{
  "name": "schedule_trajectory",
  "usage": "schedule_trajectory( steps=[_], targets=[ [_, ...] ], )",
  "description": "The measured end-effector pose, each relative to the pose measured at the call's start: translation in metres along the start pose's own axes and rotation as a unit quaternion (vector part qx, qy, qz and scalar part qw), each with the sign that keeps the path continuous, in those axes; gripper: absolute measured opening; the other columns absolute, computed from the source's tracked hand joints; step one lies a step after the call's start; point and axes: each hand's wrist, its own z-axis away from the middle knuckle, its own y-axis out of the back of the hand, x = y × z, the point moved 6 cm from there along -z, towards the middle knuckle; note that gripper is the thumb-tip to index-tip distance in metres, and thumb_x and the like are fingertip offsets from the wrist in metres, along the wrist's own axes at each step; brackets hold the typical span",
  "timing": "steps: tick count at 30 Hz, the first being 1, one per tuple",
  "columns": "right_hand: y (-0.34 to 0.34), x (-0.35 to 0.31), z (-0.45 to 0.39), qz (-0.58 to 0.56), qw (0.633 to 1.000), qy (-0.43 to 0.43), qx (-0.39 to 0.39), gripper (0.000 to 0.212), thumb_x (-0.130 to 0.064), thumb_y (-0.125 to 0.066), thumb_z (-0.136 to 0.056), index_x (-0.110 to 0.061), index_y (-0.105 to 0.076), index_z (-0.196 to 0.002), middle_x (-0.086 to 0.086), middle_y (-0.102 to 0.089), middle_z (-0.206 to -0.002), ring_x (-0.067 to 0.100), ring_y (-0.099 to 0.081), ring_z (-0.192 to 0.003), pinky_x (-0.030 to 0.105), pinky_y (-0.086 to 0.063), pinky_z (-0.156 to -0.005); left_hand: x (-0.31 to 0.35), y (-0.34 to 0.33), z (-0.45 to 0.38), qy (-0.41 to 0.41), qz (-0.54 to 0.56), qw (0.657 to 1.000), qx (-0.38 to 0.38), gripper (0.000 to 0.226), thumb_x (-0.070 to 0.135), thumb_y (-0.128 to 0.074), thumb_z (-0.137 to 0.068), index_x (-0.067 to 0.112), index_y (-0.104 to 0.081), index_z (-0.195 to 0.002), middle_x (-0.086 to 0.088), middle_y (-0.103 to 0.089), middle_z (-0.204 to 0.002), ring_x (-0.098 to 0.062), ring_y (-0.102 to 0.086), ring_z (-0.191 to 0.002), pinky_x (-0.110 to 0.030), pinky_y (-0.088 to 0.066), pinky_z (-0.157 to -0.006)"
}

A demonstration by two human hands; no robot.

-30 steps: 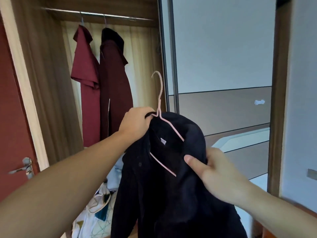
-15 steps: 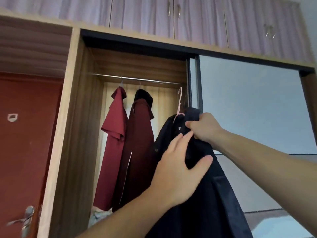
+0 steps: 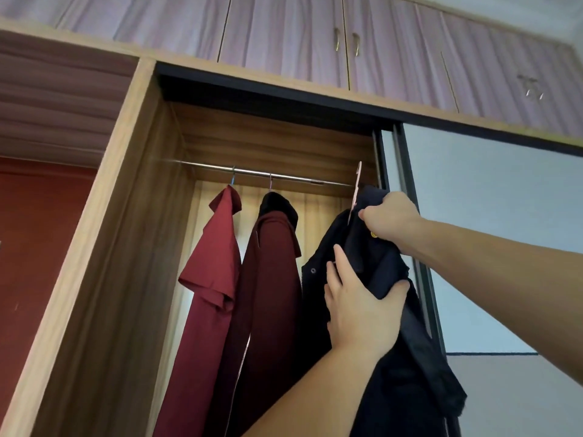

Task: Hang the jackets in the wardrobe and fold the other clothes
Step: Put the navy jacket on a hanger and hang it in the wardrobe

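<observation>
now: pink hanger (image 3: 356,197) hook sits level with the rail (image 3: 258,174), at its right end, not clearly seated.
right hand (image 3: 389,219) pinches dark jacket (image 3: 372,298) collar; left hand (image 3: 359,305) grips the fabric below. long axis hangs vertical. versus 0.5 s ago, hook is higher, closer to rail.

No legible text or signs anywhere.

Two bare, sleeveless forearms (image 3: 492,247)
</observation>
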Motion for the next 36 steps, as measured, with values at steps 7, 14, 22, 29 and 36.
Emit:
schedule_trajectory(
  steps=[7, 14, 22, 29, 36],
  targets=[
    [-0.020, 0.018, -0.066, -0.014, 0.997, 0.074, 0.032, 0.010, -0.014, -0.059, -0.089, -0.010, -0.054, -0.082, 0.012, -0.060, -0.090, 0.030, -0.061, -0.087, 0.031, -0.048, -0.068, -0.032, -0.041, -0.085, -0.055, 0.066, 0.995, 0.050, 0.083, 0.045, -0.067, -0.087, 0.034, -0.017, -0.152, 0.007, -0.033, -0.149, -0.012, -0.040, -0.129, -0.024, -0.033, -0.098],
    [-0.046, 0.051, -0.149, -0.013, 0.987, 0.154, 0.038, 0.008, -0.014, -0.057, -0.087, -0.006, -0.055, -0.090, 0.004, -0.053, -0.078, 0.017, -0.050, -0.064, 0.024, -0.036, -0.048, -0.068, -0.089, -0.172, -0.085, 0.062, 0.989, 0.101, 0.072, 0.041, -0.063, -0.090, 0.037, -0.022, -0.149, 0.012, -0.041, -0.140, -0.009, -0.045, -0.124, -0.026, -0.037, -0.097],
    [-0.104, 0.097, -0.225, -0.043, 0.991, 0.119, 0.031, 0.018, -0.014, -0.059, -0.087, -0.002, -0.063, -0.100, 0.014, -0.065, -0.103, 0.031, -0.062, -0.090, 0.030, -0.045, -0.067, -0.125, -0.099, -0.243, -0.077, 0.000, 0.991, 0.108, 0.066, 0.040, -0.063, -0.090, 0.039, -0.028, -0.145, 0.010, -0.049, -0.135, -0.013, -0.051, -0.122, -0.036, -0.044, -0.105],
    [-0.149, 0.126, -0.258, -0.021, 0.995, 0.099, 0.021, 0.017, -0.017, -0.061, -0.088, -0.003, -0.064, -0.098, 0.013, -0.065, -0.098, 0.027, -0.060, -0.084, 0.027, -0.042, -0.064, -0.168, -0.101, -0.273, -0.067, -0.028, 0.993, 0.089, 0.065, 0.040, -0.061, -0.091, 0.036, -0.025, -0.145, 0.002, -0.043, -0.135, -0.019, -0.052, -0.118, -0.039, -0.046, -0.101],
    [-0.176, 0.127, -0.290, 0.005, 0.993, 0.109, 0.042, 0.011, -0.018, -0.061, -0.089, -0.009, -0.056, -0.088, 0.009, -0.058, -0.093, 0.025, -0.056, -0.085, 0.025, -0.038, -0.066, -0.187, -0.094, -0.317, -0.066, -0.060, 0.993, 0.074, 0.065, 0.040, -0.058, -0.094, 0.035, -0.022, -0.148, -0.001, -0.041, -0.136, -0.023, -0.052, -0.117, -0.037, -0.045, -0.099]
  ],
)
